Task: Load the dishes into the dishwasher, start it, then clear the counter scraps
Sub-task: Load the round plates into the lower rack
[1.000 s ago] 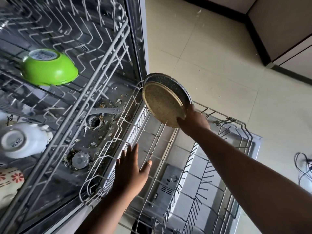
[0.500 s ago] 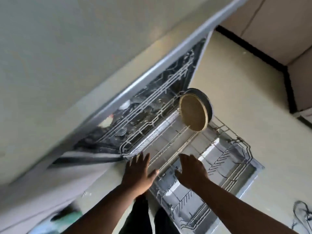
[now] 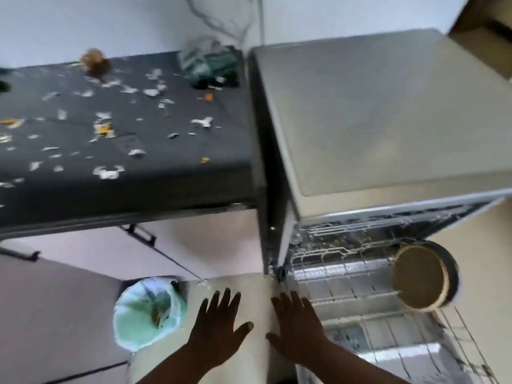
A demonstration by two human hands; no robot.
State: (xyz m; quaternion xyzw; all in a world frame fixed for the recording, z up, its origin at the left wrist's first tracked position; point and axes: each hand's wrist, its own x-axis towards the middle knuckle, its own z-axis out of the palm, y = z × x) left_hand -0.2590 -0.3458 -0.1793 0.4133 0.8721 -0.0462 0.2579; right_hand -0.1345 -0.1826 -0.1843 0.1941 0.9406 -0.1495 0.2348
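Both hands now hang empty in front of the body, where a second ago the right one was setting the plate in the rack; view has swung up from the rack to the table top. Fingers of the left hand (image 3: pixel 219 331) are spread and released, grasping nothing, hovering over the pale floor at 6 o'clock. Fingers of the right hand (image 3: pixel 297 332) are likewise spread and released, over the near left corner of the pulled-out lower rack (image 3: pixel 346 281); cannot tell if they touch it. Likely loose because the person is between items and rising to fetch the next one.

Plate (image 3: pixel 421 281), tan face with dark rim, stands on edge in the rack at 4 o'clock, leaning slightly, propped that way so the tines hold it and water can reach the face. Dishwasher (image 3: pixel 374 120) door is down, rack out, so loading is not done and starting is still ahead.

Table (image 3: pixel 227 139), dark, fills 10 o'clock, strewn with white and orange scraps (image 3: pixel 106 173), not yet cleared. Crumpled green-white cloth (image 3: pixel 209 65) sits at its far right corner, beside the dishwasher. Bin (image 3: pixel 149 309) with a pale green liner stands on the floor at 7 o'clock, just left of the left hand, handy for sweeping scraps into.
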